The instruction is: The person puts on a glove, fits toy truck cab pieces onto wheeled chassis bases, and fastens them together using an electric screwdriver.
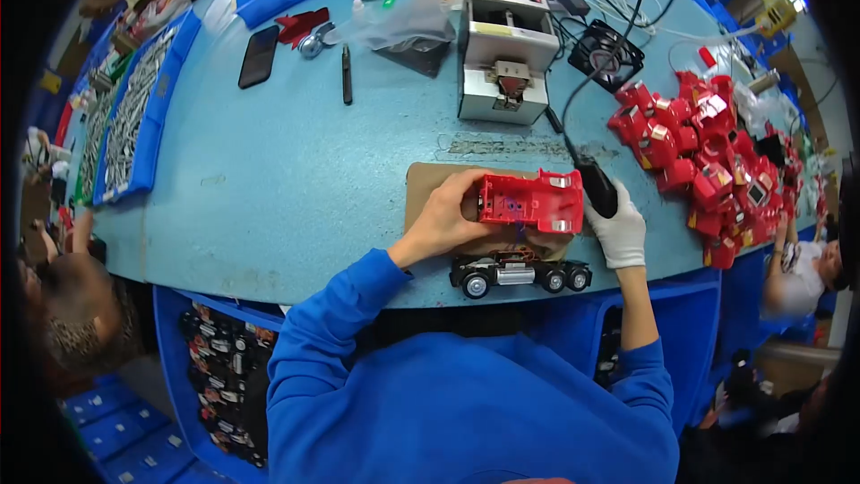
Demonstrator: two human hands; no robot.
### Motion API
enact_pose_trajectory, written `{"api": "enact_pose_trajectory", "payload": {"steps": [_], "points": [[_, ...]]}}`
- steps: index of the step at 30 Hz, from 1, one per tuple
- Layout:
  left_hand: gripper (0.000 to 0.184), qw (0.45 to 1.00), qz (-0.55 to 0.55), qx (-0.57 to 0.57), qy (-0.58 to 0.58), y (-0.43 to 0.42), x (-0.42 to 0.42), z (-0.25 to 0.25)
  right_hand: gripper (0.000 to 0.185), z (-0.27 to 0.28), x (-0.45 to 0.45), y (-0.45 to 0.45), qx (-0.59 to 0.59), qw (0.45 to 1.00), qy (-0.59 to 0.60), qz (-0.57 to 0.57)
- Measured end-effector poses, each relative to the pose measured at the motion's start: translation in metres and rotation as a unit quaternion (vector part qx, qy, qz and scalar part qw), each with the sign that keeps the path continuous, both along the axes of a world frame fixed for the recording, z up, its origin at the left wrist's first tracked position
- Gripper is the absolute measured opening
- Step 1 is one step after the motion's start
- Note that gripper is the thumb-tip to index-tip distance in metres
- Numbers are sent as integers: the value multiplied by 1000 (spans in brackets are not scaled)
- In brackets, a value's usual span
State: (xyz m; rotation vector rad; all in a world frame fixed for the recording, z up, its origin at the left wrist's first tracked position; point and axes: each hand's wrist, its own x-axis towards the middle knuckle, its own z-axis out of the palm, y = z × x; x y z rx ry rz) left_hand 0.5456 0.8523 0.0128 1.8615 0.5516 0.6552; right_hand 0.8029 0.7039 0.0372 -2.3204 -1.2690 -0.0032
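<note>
My left hand (448, 220) grips the left end of a red plastic toy truck cab (533, 202), its hollow inside turned up. Fingers lie along its far side and the thumb is nearer me. Thin wires run from the cab toward a black toy truck chassis (520, 275), which lies just in front with its wheels showing. My right hand (620, 231), in a white glove, is closed round a black corded electric screwdriver (596, 186), at the cab's right end. The screwdriver's tip is hidden. Under the cab lies a brown cardboard piece (425, 181).
A white screw feeder (507, 58) stands behind the cab, beside a black fan (606, 54). Red cabs (708, 152) are heaped at right. A phone (258, 57) and black pen-like tool (347, 74) lie at left, near a blue tray (154, 121) of metal parts. Other people sit on both sides.
</note>
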Motion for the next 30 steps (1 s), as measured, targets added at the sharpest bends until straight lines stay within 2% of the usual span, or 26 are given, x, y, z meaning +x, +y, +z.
{"api": "enact_pose_trajectory", "payload": {"steps": [2,3,4,5,6,7,8,10,11,12,14,15,16,17,18,19,20,21,22,23,24,26,27,28,29,30], "points": [[64,996,-18,-56,-68,-2,2,3,61,-3,-10,-12,78,993,-68,58],[64,989,-30,-88,-114,-5,2,6,63,1,-18,-24,79,993,40,74],[64,979,-38,-124,-157,-9,-1,9,63,0,-27,-34,86,985,86,121],[64,994,7,5,-113,-8,-8,16,64,-4,-39,-47,90,972,136,168],[63,988,24,89,-127,-5,-15,20,66,-8,-53,-60,94,954,187,213],[65,977,51,177,-110,-3,-26,36,68,-9,-81,-73,105,918,355,139],[69,965,39,253,-50,-4,-42,66,61,-23,-100,-73,163,943,257,135],[70,945,11,318,77,-13,-68,121,46,-41,-124,-68,280,919,127,247],[70,908,-17,377,180,-20,-77,149,39,-35,-137,-58,287,896,117,317],[45,859,-55,461,217,-24,-85,160,32,-25,-152,-45,296,867,109,386],[30,775,-102,532,325,-40,-97,160,24,-25,-186,-25,280,843,49,458],[25,706,-138,581,380,-46,-102,150,26,-38,-204,-14,302,826,37,475],[26,650,-172,589,448,-54,-107,137,27,-48,-222,1,330,811,35,483],[24,599,-200,602,489,-57,-114,122,26,-61,-240,15,344,789,83,503],[28,582,-179,578,544,-59,-126,102,25,-64,-255,24,305,786,138,520],[33,568,-161,559,582,-54,-138,81,26,-50,-256,30,192,778,194,566],[33,563,-129,561,593,-42,-153,63,28,-45,-258,31,245,780,162,552],[31,589,-70,561,577,-28,-174,46,32,-33,-251,28,214,791,197,538],[31,611,-20,598,518,-12,-196,39,34,-23,-235,18,254,814,163,496],[30,579,-2,627,520,0,-205,44,34,-11,-206,12,273,822,156,475],[31,574,3,596,562,13,-218,43,33,0,-172,6,294,824,151,461],[35,548,11,556,625,40,-245,46,29,19,-89,-12,318,889,25,330],[39,561,38,573,596,44,-254,51,25,28,-42,-28,309,924,-33,223],[43,572,65,588,567,46,-260,57,24,34,-1,-48,349,929,-112,46],[57,594,76,575,557,49,-262,64,25,38,55,-67,351,921,-168,-35],[57,600,105,562,559,51,-249,72,26,30,115,-92,385,896,-177,-133]]}}
